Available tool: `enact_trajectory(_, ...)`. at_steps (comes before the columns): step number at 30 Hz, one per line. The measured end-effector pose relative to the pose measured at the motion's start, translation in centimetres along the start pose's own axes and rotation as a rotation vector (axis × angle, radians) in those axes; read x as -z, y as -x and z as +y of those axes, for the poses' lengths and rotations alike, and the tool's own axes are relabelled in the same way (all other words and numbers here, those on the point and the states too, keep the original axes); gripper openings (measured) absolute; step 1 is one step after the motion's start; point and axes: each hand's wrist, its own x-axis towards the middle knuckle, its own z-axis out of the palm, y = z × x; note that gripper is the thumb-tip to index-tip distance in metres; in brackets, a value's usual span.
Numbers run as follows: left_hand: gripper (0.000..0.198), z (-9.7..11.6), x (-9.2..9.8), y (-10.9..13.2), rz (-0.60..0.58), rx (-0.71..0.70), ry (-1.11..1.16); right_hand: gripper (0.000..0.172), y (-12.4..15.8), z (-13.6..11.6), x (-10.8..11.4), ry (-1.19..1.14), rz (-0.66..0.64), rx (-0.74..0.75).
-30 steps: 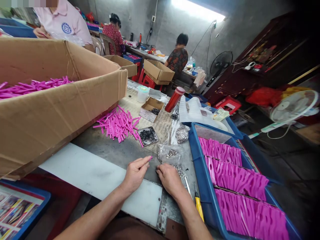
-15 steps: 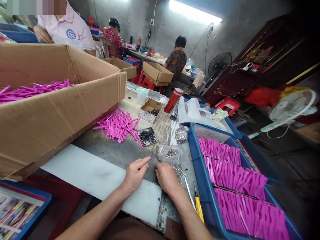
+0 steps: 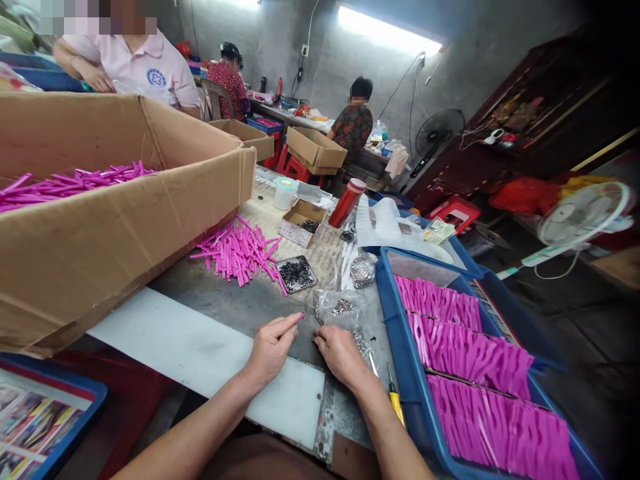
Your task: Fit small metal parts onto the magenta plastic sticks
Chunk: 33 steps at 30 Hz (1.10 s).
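My left hand [image 3: 271,345] rests on the grey table by the white board [image 3: 200,360], fingers pinched on a pink plastic piece whose tip [image 3: 301,316] pokes out. My right hand [image 3: 341,353] lies close beside it, fingers curled down on small metal parts [image 3: 359,341] next to a clear bag [image 3: 340,308]. What its fingers hold is hidden. A pile of pink sticks [image 3: 239,249] and a small tray of dark clips [image 3: 296,273] lie just beyond the hands.
A big cardboard box [image 3: 115,220] of pink sticks fills the left. A blue tray [image 3: 400,333] with rows of pink pieces is at the right, a yellow-handled tool [image 3: 397,403] beside it. A red flask [image 3: 347,202] and a small box [image 3: 303,220] stand further back. Other people work behind.
Both hands stay almost still; the right hand has shifted slightly over the metal parts. The view has tilted a little.
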Motion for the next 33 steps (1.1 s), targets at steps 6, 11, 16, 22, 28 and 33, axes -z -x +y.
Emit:
enact_trajectory(6,0.029,0.0,0.0,0.0,0.005,-0.004,0.003,0.021,-0.1,-0.1,-0.7,0.046,0.039,0.041)
enact_trajectory(11,0.029,0.1,-0.1,0.0,0.008,-0.002,0.004,0.019,-0.2,-0.5,-1.0,0.126,0.043,0.024)
enact_trajectory(16,0.029,0.2,-0.1,0.0,0.017,0.003,0.006,0.020,-0.4,-1.0,-0.9,0.152,0.042,-0.029)
enact_trajectory(22,0.030,0.5,0.0,0.1,0.016,0.020,0.047,0.020,-0.3,-1.6,-0.6,0.114,0.073,-0.068)
enact_trajectory(28,0.029,0.7,-0.2,0.1,0.040,0.092,0.183,0.013,0.0,-1.4,-0.1,-0.509,0.270,-0.107)
enact_trajectory(33,0.029,2.1,-0.3,0.4,0.010,0.077,0.228,0.013,0.3,-2.2,-0.6,-1.455,0.370,-0.132)
